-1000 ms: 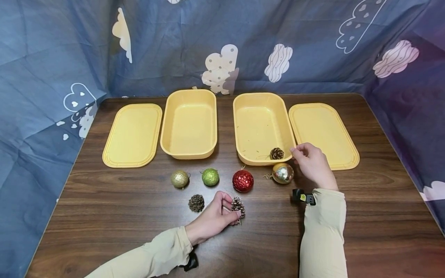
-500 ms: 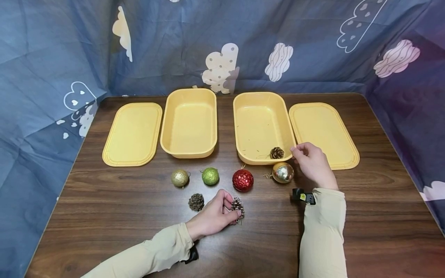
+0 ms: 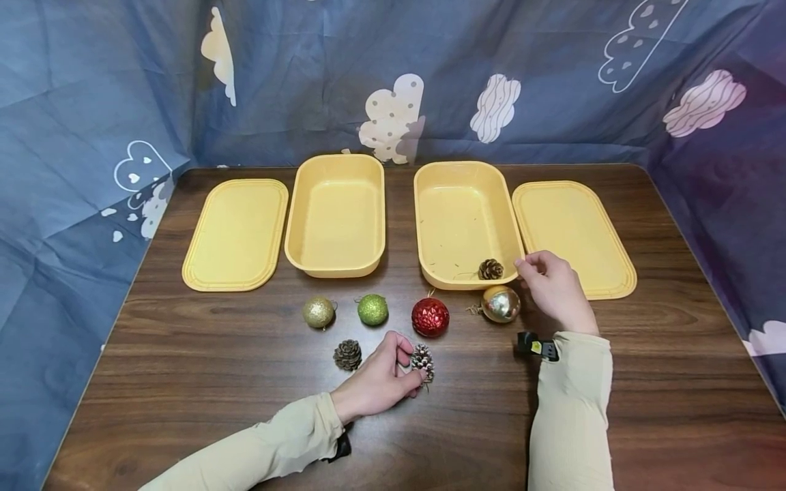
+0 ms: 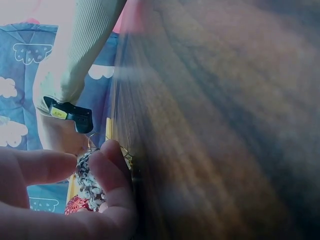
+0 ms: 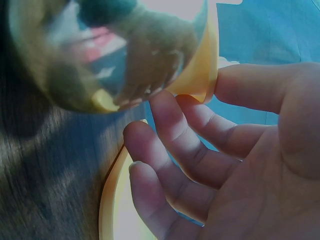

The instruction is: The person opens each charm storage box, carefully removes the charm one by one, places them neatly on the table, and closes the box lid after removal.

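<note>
In the head view my left hand (image 3: 377, 376) holds a white-frosted pine cone (image 3: 423, 361) between thumb and fingers, low over the wooden table. The same frosted cone (image 4: 89, 182) appears between the fingers in the left wrist view. My right hand (image 3: 557, 290) pinches the near right rim of the right yellow container (image 3: 424, 225). Inside that container lies a brown pine cone (image 3: 490, 269). A shiny gold ball ornament (image 3: 500, 304) sits just in front of it, close to the right hand. Another brown pine cone (image 3: 348, 355) rests left of my left hand.
A second yellow container (image 3: 295, 225) stands to the left. Flat yellow lids lie outside both containers, the left lid (image 3: 236, 235) and the right lid (image 3: 577, 235). In a row are a gold glitter ball (image 3: 318, 311), a green ball (image 3: 372, 310) and a red ball (image 3: 430, 317).
</note>
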A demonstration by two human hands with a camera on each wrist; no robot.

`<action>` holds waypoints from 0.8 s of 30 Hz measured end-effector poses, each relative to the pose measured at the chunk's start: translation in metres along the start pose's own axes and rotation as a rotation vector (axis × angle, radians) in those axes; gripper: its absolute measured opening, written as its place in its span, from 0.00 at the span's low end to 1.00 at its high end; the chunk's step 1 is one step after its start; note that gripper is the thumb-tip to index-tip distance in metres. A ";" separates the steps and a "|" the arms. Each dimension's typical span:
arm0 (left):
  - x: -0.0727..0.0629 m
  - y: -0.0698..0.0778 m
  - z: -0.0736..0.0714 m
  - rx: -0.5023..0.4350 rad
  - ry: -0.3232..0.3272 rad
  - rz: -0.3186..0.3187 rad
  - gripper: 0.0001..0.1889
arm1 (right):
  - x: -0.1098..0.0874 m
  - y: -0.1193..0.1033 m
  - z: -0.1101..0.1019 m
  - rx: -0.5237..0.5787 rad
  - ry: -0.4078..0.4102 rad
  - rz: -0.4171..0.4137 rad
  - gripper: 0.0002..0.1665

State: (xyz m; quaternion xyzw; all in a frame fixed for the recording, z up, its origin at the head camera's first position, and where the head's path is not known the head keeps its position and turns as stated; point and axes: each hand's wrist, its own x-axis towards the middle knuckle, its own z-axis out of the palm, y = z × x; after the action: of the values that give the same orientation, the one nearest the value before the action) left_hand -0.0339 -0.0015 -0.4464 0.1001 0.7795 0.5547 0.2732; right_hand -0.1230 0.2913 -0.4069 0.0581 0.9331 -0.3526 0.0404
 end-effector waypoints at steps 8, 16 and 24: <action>0.000 -0.001 0.000 0.071 0.019 0.025 0.19 | 0.000 0.000 0.000 -0.004 0.010 -0.012 0.26; -0.005 0.001 -0.001 0.166 0.062 0.100 0.18 | 0.000 -0.001 0.000 -0.012 0.012 -0.012 0.26; -0.010 0.013 -0.012 0.202 0.027 0.166 0.12 | -0.001 -0.001 0.000 -0.010 0.009 -0.004 0.27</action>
State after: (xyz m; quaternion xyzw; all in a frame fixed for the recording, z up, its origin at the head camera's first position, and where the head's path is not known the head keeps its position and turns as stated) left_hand -0.0339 -0.0114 -0.4288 0.1836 0.8241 0.4954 0.2043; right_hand -0.1226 0.2904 -0.4061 0.0576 0.9352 -0.3477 0.0360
